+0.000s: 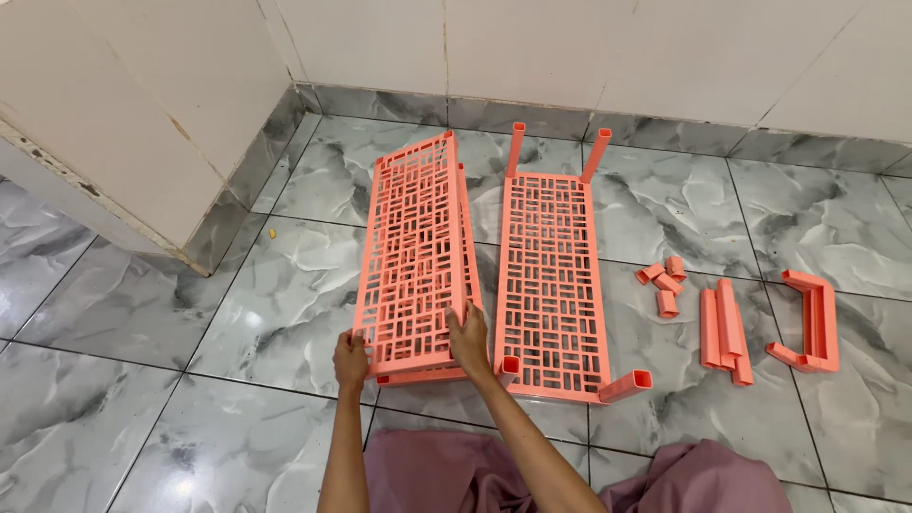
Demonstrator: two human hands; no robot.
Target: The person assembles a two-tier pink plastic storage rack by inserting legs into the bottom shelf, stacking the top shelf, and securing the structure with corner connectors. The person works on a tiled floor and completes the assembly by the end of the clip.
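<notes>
A stack of salmon-pink lattice shelf panels (415, 252) lies on the grey marble floor. My left hand (350, 360) grips the near left corner of the top panel. My right hand (469, 339) holds its near right edge, lifting that side slightly. Beside it to the right lies another lattice panel (553, 275) with short legs fitted: two at the far end, one (626, 385) at the near right corner.
Loose pink parts lie on the right: small connector pieces (664, 283), a bundle of long posts (724, 330) and U-shaped frames (810, 321). A white tiled wall corner (171, 142) juts out at the left. Pink fabric (456, 470) covers my lap.
</notes>
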